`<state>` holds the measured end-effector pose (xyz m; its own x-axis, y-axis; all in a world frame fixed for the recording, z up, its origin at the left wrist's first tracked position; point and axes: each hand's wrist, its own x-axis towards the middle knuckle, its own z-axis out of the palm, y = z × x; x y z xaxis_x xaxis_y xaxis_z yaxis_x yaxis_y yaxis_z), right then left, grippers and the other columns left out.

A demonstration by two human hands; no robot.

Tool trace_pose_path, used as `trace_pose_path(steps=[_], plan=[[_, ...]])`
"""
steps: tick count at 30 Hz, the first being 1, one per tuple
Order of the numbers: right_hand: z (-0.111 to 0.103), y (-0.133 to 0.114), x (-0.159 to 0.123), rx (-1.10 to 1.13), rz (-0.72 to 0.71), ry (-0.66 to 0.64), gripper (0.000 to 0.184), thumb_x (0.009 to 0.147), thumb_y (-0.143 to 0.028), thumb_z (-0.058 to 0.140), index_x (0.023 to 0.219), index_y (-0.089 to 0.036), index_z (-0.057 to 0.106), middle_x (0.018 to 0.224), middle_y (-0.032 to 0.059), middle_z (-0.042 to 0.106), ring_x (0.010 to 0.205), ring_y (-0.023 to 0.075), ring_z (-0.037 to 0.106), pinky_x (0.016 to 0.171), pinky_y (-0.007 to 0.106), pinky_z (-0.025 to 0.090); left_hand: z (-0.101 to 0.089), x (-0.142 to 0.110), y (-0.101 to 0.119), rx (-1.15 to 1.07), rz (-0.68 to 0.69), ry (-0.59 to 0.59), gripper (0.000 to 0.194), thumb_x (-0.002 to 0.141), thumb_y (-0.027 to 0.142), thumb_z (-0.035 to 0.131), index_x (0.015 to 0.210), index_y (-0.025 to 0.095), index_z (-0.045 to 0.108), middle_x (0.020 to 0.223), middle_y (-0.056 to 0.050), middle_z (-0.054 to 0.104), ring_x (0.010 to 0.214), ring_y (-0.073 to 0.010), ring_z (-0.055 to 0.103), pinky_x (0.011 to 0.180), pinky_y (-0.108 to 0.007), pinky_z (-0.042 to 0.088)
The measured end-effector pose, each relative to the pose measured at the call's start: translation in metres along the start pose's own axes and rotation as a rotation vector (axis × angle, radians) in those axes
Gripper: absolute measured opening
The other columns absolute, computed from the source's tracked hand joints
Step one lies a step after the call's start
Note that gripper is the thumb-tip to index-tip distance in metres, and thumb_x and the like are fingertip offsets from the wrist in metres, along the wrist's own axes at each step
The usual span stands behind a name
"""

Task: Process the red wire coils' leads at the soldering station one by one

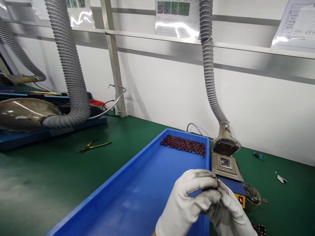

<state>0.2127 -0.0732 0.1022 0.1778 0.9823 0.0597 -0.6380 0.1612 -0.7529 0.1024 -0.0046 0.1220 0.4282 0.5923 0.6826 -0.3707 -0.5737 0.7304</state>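
Both my hands wear white gloves with soiled fingertips and meet at the bottom of the view, over the near right corner of a blue tray (137,170). My left hand (187,200) curls its fingers over a small dark part pinched between the two hands. My right hand (228,209) closes on the same part from the right. The part is too small and hidden to name. At the tray's far end lies a patch of several small dark red coils (184,144). Just right of my hands stands a small solder pot (225,164) on a blue base.
A grey ribbed extraction hose (209,72) hangs down to the pot. Another hose (69,65) with a hood lies at the left. Yellow-handled pliers (94,146) rest on the green bench (49,177). A small metal cup (252,196) sits right of the pot. White wall behind.
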Motion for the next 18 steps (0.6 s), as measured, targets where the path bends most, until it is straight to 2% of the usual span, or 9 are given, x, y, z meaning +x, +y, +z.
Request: trace_pose_path(steps=[3, 7, 8, 10, 11, 12, 13, 15, 18], plan=[[0.005, 0.003, 0.002, 0.006, 0.041, -0.038, 0.024, 0.063, -0.032, 0.076, 0.08, -0.021, 0.064, 0.067, 0.0017, 0.066, 0.058, 0.0174, 0.063, 0.058, 0.034, 0.053, -0.003, -0.002, -0.008, -0.138, -0.115, 0.145, 0.009, 0.066, 0.015, 0.065, 0.065, 0.021, 0.07, 0.073, -0.003, 0.071, 0.072, -0.0199, 0.066, 0.066, -0.027, 0.055], [0.002, 0.005, 0.006, 0.033, 0.053, -0.028, 0.023, 0.06, -0.03, 0.078, 0.075, -0.022, 0.063, 0.069, 0.002, 0.067, 0.058, 0.0167, 0.064, 0.054, 0.03, 0.051, -0.013, -0.003, -0.01, -0.159, -0.168, 0.287, 0.015, 0.073, 0.02, 0.056, 0.078, 0.019, 0.07, 0.08, -0.006, 0.072, 0.075, -0.023, 0.066, 0.069, -0.035, 0.056], [0.002, 0.006, 0.006, 0.042, 0.046, -0.02, 0.022, 0.06, -0.029, 0.078, 0.074, -0.022, 0.063, 0.07, 0.0021, 0.068, 0.058, 0.0164, 0.064, 0.054, 0.03, 0.051, -0.014, -0.001, -0.008, -0.153, -0.182, 0.249, 0.017, 0.07, 0.018, 0.058, 0.081, 0.019, 0.07, 0.083, -0.006, 0.072, 0.078, -0.0236, 0.066, 0.071, -0.035, 0.055], [0.001, 0.007, 0.008, 0.052, 0.017, -0.004, 0.022, 0.059, -0.028, 0.079, 0.075, -0.022, 0.063, 0.073, 0.0023, 0.068, 0.061, 0.0165, 0.064, 0.058, 0.031, 0.052, -0.012, 0.002, 0.0, -0.163, -0.24, 0.097, 0.026, 0.06, 0.011, 0.062, 0.082, 0.02, 0.072, 0.086, -0.006, 0.072, 0.08, -0.0235, 0.066, 0.071, -0.032, 0.055], [0.002, 0.007, 0.008, 0.057, -0.002, 0.002, 0.023, 0.059, -0.026, 0.079, 0.076, -0.022, 0.064, 0.075, 0.0026, 0.069, 0.063, 0.0169, 0.064, 0.06, 0.031, 0.052, -0.009, 0.004, 0.004, -0.197, -0.278, 0.028, 0.028, 0.056, 0.008, 0.063, 0.079, 0.02, 0.073, 0.086, -0.005, 0.072, 0.079, -0.0224, 0.066, 0.07, -0.028, 0.054], [0.003, 0.008, 0.008, 0.064, -0.018, 0.007, 0.024, 0.059, -0.024, 0.079, 0.077, -0.022, 0.064, 0.077, 0.0027, 0.069, 0.065, 0.0171, 0.064, 0.062, 0.031, 0.053, -0.005, 0.006, 0.006, -0.252, -0.317, 0.022, 0.025, 0.054, 0.006, 0.063, 0.071, 0.02, 0.074, 0.08, -0.004, 0.073, 0.074, -0.0202, 0.066, 0.065, -0.024, 0.054], [0.005, 0.008, 0.008, 0.073, -0.028, 0.008, 0.024, 0.059, -0.023, 0.079, 0.078, -0.022, 0.065, 0.077, 0.0026, 0.069, 0.066, 0.017, 0.064, 0.063, 0.031, 0.053, 0.0, 0.007, 0.008, -0.312, -0.347, 0.056, 0.02, 0.052, 0.006, 0.063, 0.063, 0.02, 0.073, 0.073, -0.004, 0.072, 0.067, -0.018, 0.065, 0.059, -0.021, 0.053], [0.008, 0.006, 0.007, 0.106, -0.01, -0.005, 0.021, 0.06, -0.021, 0.079, 0.076, -0.021, 0.065, 0.075, 0.0014, 0.069, 0.065, 0.0149, 0.064, 0.062, 0.028, 0.052, 0.005, 0.008, 0.006, -0.402, -0.378, 0.205, 0.013, 0.051, 0.008, 0.062, 0.05, 0.019, 0.07, 0.057, -0.002, 0.069, 0.052, -0.0143, 0.061, 0.048, -0.018, 0.049], [0.009, 0.002, 0.004, 0.176, 0.081, -0.05, 0.02, 0.059, -0.025, 0.08, 0.074, -0.023, 0.067, 0.072, 0.0004, 0.07, 0.058, 0.0109, 0.063, 0.056, 0.022, 0.05, 0.0, 0.006, -0.002, -0.415, -0.372, 0.35, 0.012, 0.055, 0.012, 0.062, 0.055, 0.021, 0.07, 0.06, 0.001, 0.07, 0.053, -0.0129, 0.061, 0.051, -0.018, 0.05]])
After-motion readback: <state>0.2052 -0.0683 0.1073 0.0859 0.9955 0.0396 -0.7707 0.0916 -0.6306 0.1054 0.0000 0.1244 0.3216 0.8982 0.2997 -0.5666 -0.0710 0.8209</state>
